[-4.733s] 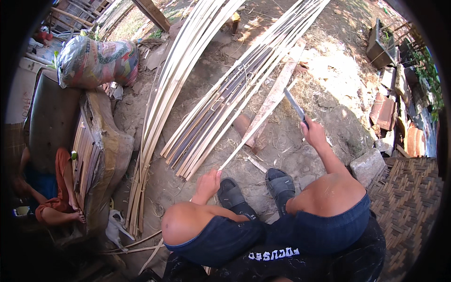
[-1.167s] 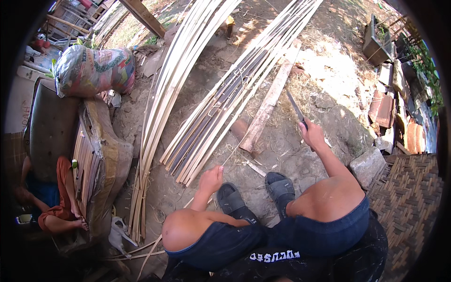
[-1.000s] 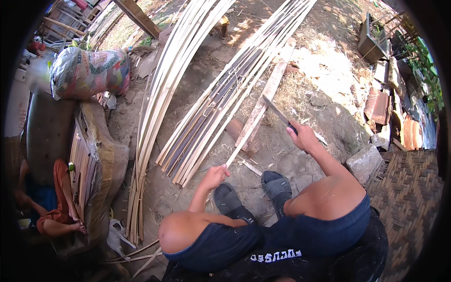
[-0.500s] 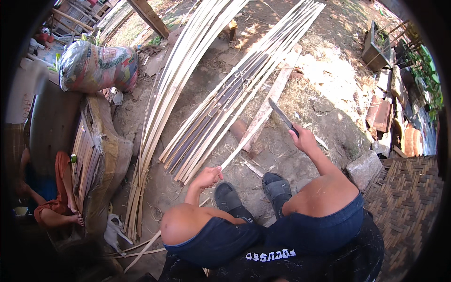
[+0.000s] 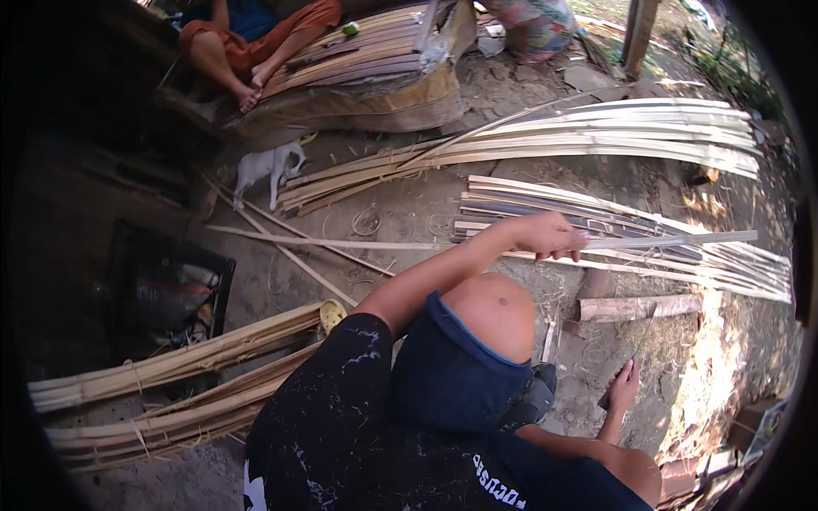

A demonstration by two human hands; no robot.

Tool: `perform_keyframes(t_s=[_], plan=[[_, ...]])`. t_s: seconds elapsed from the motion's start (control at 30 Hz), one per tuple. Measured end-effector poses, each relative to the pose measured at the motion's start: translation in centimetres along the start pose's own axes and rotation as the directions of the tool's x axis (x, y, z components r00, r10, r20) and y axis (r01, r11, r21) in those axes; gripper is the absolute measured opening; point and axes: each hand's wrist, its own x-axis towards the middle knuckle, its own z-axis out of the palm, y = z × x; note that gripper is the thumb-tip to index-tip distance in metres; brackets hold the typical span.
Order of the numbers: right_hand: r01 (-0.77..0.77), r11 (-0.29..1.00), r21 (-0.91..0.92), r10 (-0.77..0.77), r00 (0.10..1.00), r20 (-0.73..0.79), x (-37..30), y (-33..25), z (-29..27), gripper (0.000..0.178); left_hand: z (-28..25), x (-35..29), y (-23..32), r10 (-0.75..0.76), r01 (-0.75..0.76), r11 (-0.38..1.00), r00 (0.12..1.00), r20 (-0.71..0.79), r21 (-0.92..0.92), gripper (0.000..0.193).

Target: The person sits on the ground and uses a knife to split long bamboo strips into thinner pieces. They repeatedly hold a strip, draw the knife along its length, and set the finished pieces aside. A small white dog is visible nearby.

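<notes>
My left hand (image 5: 552,237) is closed round a long pale bamboo strip (image 5: 673,241), held across in front of my raised knee. The strip runs out on both sides of the fist, over a pile of thin light and dark strips (image 5: 528,207) on the ground. Lower right, my right hand (image 5: 626,385) is closed round the knife, whose dark handle (image 5: 606,399) shows beside the palm. Its blade is seen nearly edge-on and is hard to make out. Between that hand and the strips lies a wooden plank (image 5: 639,308).
Longer bamboo strips (image 5: 596,140) lie beyond the pile. Tied bamboo bundles (image 5: 187,351) rest at lower left, near a yellow clog (image 5: 332,316). A white cat (image 5: 266,173) is beside a slatted bench (image 5: 366,64), where a person in orange trousers (image 5: 294,43) sits. A post (image 5: 639,38) stands behind.
My view has swung to the left, bringing the bundles into sight. The left hand, still holding the bamboo strip, is farther from the right hand, which keeps the knife low.
</notes>
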Motion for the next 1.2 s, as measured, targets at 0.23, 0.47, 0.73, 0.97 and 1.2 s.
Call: perform_keyframes(t_s=[0.23, 0.47, 0.73, 0.97, 1.2], plan=[[0.113, 0.986, -0.124, -0.118, 0.992, -0.037, -0.9, 0.7, 0.0, 0.043, 0.9, -2.5, 10.8, 0.128, 0.127, 0.604, 0.959, -0.254, 0.786, 0.043], [0.089, 0.99, -0.11, -0.091, 0.996, -0.02, 0.1, 0.8, -0.5, 0.047, -0.6, -6.1, 1.3, 0.069, 0.144, 0.656, 0.966, -0.249, 0.741, 0.046], [0.075, 0.989, -0.129, -0.072, 0.997, 0.024, -1.6, 0.3, -0.5, 0.05, -2.0, -14.4, -8.4, -0.009, 0.138, 0.712, 0.982, -0.187, 0.688, 0.035], [0.107, 0.977, -0.184, -0.104, 0.994, 0.022, -1.4, 0.4, 0.1, 0.051, -1.2, -12.6, 6.0, 0.144, 0.155, 0.466, 0.958, -0.248, 0.871, 0.034], [0.348, 0.876, -0.334, -0.396, 0.914, -0.086, 2.3, 7.0, -2.4, 0.049, -4.2, -16.4, 3.7, 0.029, 0.272, 0.411, 0.95, -0.31, 0.87, 0.036]])
